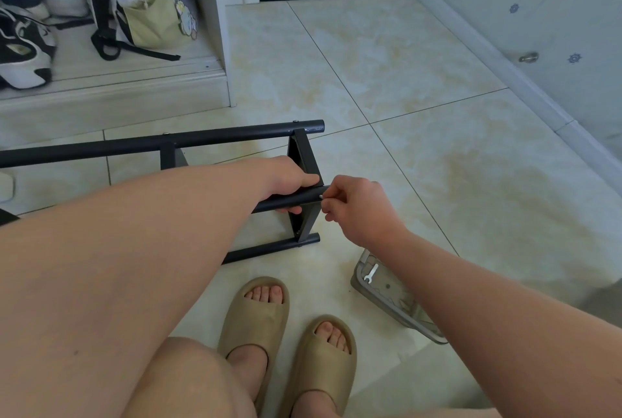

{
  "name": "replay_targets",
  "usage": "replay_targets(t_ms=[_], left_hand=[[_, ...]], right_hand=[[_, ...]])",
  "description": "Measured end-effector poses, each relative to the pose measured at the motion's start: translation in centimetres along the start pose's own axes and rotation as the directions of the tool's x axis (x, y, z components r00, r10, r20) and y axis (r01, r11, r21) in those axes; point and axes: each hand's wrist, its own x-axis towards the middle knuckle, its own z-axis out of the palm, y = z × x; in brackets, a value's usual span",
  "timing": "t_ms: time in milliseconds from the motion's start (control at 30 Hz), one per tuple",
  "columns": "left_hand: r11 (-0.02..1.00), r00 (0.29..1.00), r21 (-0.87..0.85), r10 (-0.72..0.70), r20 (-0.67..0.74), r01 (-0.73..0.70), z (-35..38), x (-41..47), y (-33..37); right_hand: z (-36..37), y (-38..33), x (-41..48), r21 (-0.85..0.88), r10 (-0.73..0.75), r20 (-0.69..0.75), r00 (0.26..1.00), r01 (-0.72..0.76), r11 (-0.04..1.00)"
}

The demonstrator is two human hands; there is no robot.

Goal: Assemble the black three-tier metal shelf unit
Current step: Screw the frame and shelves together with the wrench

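Observation:
The black metal shelf frame lies on its side on the tiled floor, with long round tubes joined by flat black cross plates. My left hand grips the raised middle tube near its end. My right hand pinches a small silver screw at the tip of that tube, where it meets the end cross plate. A lower tube rests on the floor below my hands.
A clear plastic tray holding a small silver wrench sits on the floor by my right forearm. My feet in beige slippers are just in front. A low step with shoes and bags is at far left; a wall runs along the right.

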Motion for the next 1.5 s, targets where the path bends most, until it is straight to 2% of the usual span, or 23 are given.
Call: replay_targets(t_ms=[67, 100, 167, 233, 400, 500, 567, 633, 733, 800, 967, 1000, 1067, 1167, 1233, 1300, 1333, 1433, 1500], left_hand=[[1.000, 1.000, -0.001, 0.000, -0.007, 0.000, 0.1, -0.1, 0.1], [1.000, 1.000, -0.002, 0.000, -0.013, 0.000, 0.1, -0.2, 0.1], [1.000, 1.000, -0.001, 0.006, -0.031, -0.006, 0.1, -0.3, 0.3], [1.000, 0.999, -0.011, 0.006, -0.043, -0.006, 0.2, -0.5, 0.4], [1.000, 0.999, -0.021, 0.004, -0.032, -0.004, 0.5, -0.9, 0.3], [1.000, 0.999, -0.002, 0.016, -0.031, -0.016, 0.6, -1.0, 0.4], [1.000, 0.999, -0.003, 0.016, -0.031, -0.016, 0.7, -0.9, 0.4], [1.000, 0.999, 0.005, 0.018, -0.030, -0.018, 0.7, -0.8, 0.4], [0.999, 0.999, 0.025, 0.037, -0.021, -0.037, 0.7, -0.7, 0.4], [0.998, 0.999, 0.032, 0.047, -0.014, -0.046, 0.7, -0.7, 0.5], [0.998, 0.999, 0.045, 0.045, -0.012, -0.045, 0.7, -0.7, 0.3], [0.998, 0.999, 0.041, 0.044, -0.015, -0.043, 0.7, -0.7, 0.3], [0.998, 0.999, 0.044, 0.048, -0.018, -0.047, 0.7, -0.7, 0.3], [0.999, 0.999, 0.031, 0.037, -0.028, -0.036, 0.6, -0.7, 0.2], [0.999, 0.999, 0.015, 0.031, -0.018, -0.031, 0.6, -0.7, 0.1], [0.999, 0.999, 0.011, 0.033, -0.020, -0.032, 0.7, -0.7, 0.2], [0.999, 0.999, 0.011, 0.031, -0.026, -0.031, 0.7, -0.7, 0.2], [0.999, 0.999, 0.019, 0.039, -0.024, -0.039, 0.8, -0.7, 0.2], [0.999, 0.999, 0.015, 0.037, -0.007, -0.037, 0.7, -0.7, 0.1]], right_hand=[[0.2, 0.0, 0.2, 0.060, 0.060, -0.013, 0.998, -0.060, 0.996], [0.3, -0.1, 0.3, 0.144, 0.115, -0.022, 0.993, -0.111, 0.983], [0.4, -0.5, 0.5, 0.344, 0.233, -0.004, 0.973, -0.217, 0.914], [0.8, -0.9, 0.5, 0.422, 0.288, 0.019, 0.958, -0.268, 0.866], [1.1, -0.4, 0.7, 0.165, 0.186, -0.009, 0.983, -0.182, 0.969], [1.0, -0.5, 0.8, 0.154, 0.174, -0.008, 0.985, -0.170, 0.973], [1.2, -0.6, 0.9, 0.209, 0.205, -0.010, 0.979, -0.198, 0.958], [1.2, -0.7, 0.9, 0.356, 0.286, 0.012, 0.958, -0.272, 0.894], [1.1, -1.0, 0.6, 0.621, 0.378, 0.107, 0.920, -0.359, 0.697], [1.2, -0.9, 0.5, 0.680, 0.387, 0.132, 0.912, -0.368, 0.634], [1.6, 0.0, 0.1, 0.735, 0.373, 0.155, 0.915, -0.359, 0.576], [1.6, 0.0, 0.1, 0.730, 0.365, 0.147, 0.919, -0.350, 0.587], [1.5, -0.1, 0.1, 0.663, 0.344, 0.098, 0.934, -0.319, 0.677], [1.6, -0.4, 0.4, 0.339, 0.229, -0.026, 0.973, -0.207, 0.918], [1.8, -0.5, 0.4, 0.187, 0.166, -0.041, 0.985, -0.156, 0.970], [1.9, -0.4, 0.4, 0.168, 0.164, -0.043, 0.985, -0.155, 0.973], [1.9, -0.3, 0.5, 0.211, 0.190, -0.045, 0.981, -0.176, 0.961], [2.1, -0.1, 0.6, 0.469, 0.292, 0.000, 0.957, -0.258, 0.845], [2.2, -0.2, 0.3, 0.558, 0.320, 0.031, 0.947, -0.282, 0.780]])
